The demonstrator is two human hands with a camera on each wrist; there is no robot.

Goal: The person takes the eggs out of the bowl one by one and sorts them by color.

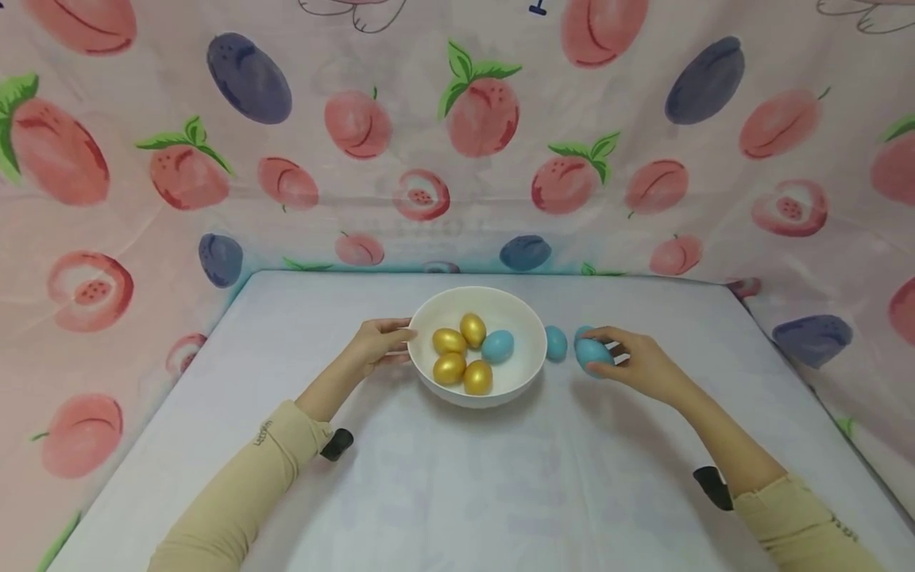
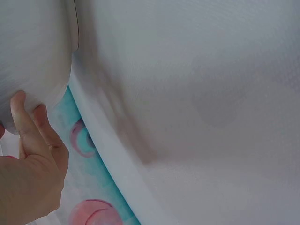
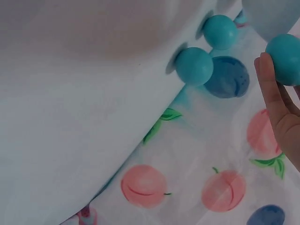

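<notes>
Steadying the white bowl [image 1: 525, 367] from its 9 o'clock: L hand [image 1: 379, 345], one digit lapping the rim, others vs. outer wall. R hand [image 1: 643, 369] is gripping a blue egg [image 1: 594, 355] btw. thumb & fingertips, out past bowl's 3 o'clock, apart from it; egg looks lifted off the table [image 1: 465, 492] per R wrist view.

Obs: two more on table. Near egg [image 1: 555, 343] just beside bowl at 3 o'clock; far egg [image 3: 193, 66] mostly hidden behind the held one in head view, approx. its 11 o'clock. In bowl: gold eggs [image 1: 449, 369] x4, approx. 12, 9, 8 & 6 o'clock from centre, plus inner blue egg [image 1: 497, 346] at 3.

Technique (my judgement): light pinch, egg's prob. smooth & could slip or roll. If carrying it to bowl, go over near egg w/ clearance, don't brush it; cross rim at approx. 4 o'clock, where there's bare floor. Lower until it touches, then release; no dropping, or eggs may knock. L hand: firm, no tilt, esp. while R hand is over the rim.
</notes>
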